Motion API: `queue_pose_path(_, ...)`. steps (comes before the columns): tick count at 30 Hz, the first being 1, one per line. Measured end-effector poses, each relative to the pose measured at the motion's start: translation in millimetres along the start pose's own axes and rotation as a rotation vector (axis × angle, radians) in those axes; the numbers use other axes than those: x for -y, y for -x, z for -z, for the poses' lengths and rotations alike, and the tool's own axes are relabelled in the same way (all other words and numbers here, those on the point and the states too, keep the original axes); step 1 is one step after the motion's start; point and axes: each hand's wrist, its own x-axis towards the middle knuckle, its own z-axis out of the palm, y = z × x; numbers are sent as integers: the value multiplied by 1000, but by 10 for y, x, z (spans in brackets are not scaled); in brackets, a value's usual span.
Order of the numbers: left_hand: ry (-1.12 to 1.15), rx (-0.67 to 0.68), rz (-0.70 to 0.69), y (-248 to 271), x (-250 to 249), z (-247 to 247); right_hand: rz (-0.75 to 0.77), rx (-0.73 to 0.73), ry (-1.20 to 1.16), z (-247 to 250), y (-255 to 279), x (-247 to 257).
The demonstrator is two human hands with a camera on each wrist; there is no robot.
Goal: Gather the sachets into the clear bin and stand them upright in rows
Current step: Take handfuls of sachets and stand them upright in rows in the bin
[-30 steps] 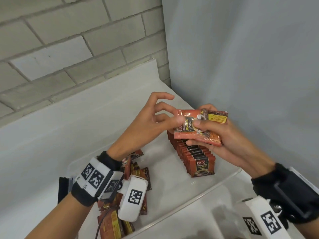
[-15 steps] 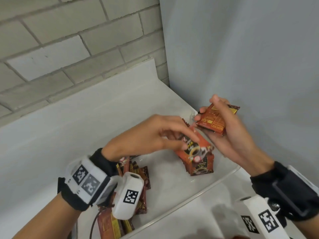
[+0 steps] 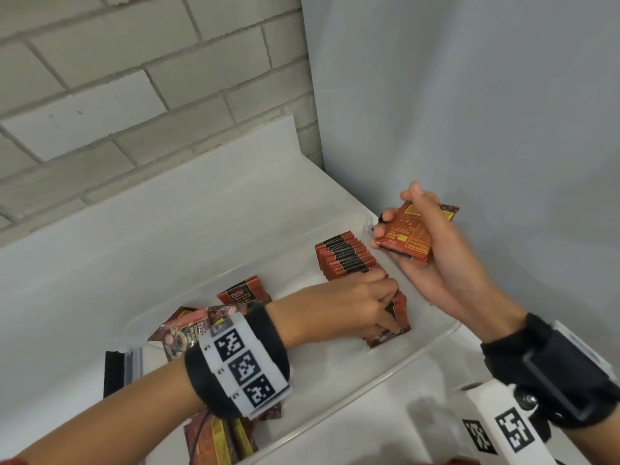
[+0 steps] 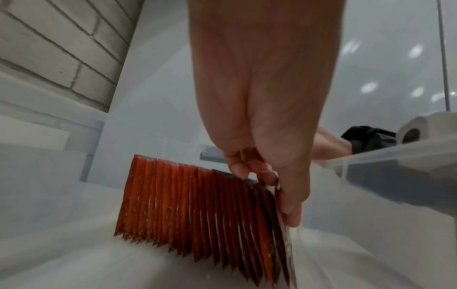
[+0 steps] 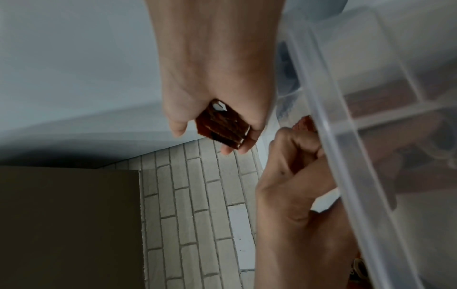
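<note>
Inside the clear bin (image 3: 432, 344), a loose heap of sachets (image 3: 241, 293) lies at the left end, well apart from the row of sachets (image 3: 349, 260) standing upright at the right end. The left hand (image 3: 352, 303) reaches to the near end of that row, its fingers (image 4: 291, 207) pinching the nearest sachet against the others. Just right of the row, above the bin's far right corner, the right hand (image 3: 436, 260) grips a small stack of sachets (image 3: 411, 234) between thumb and fingers.
</note>
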Motion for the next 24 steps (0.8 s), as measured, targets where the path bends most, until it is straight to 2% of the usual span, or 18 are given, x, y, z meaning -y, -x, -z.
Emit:
queue_pose_path(5,-146,34,26,-1,-34,-8,-2,2,9,-1,1,-1)
queue_pose_path(15,-255,30,32,-8,-133,-36,-10,12,18,-25,23,24)
queue_pose_path(24,-105,27,34,20,-136,6,-49,55,-12,-38,54,42)
